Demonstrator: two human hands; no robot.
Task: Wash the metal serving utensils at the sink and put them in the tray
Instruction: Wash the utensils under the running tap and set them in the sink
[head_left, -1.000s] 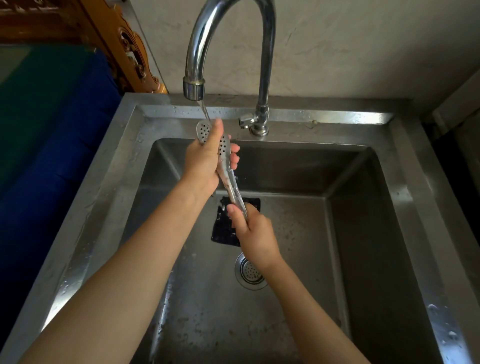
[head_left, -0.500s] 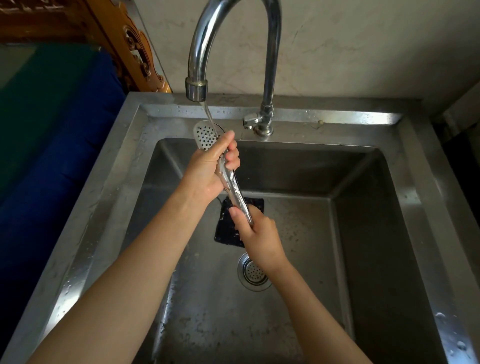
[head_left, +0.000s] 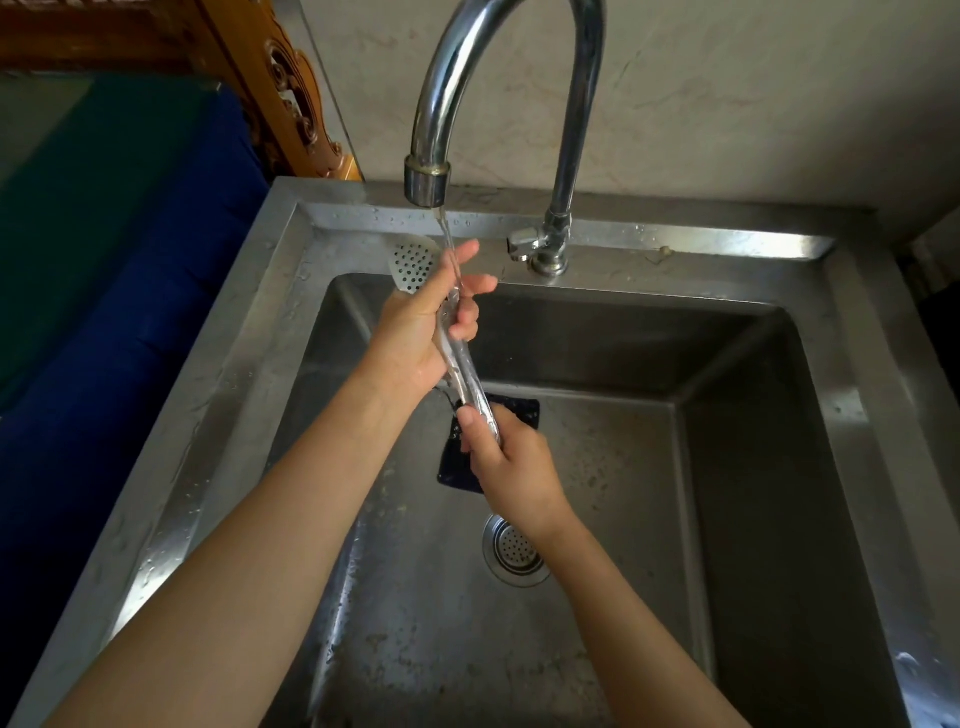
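I hold a metal slotted serving spoon (head_left: 413, 265) over the steel sink (head_left: 852, 415); its perforated head points up and left, past the sink's back rim. My left hand (head_left: 415, 327) wraps the upper handle just below the head, fingers partly spread. My right hand (head_left: 511, 467) grips the lower end of the handle. A thin stream of water falls from the curved chrome faucet (head_left: 431, 156) onto the handle between my left fingers. No tray is in view.
A black square pad (head_left: 519, 410) lies on the sink floor under my hands, and the round drain strainer (head_left: 511, 551) sits just in front of it. The tap lever (head_left: 524, 244) is at the faucet base. A blue and green surface (head_left: 104, 260) lies left of the sink.
My left hand has slid down the handle, so more of the perforated head shows above it. The water now lands on the handle rather than on the head.
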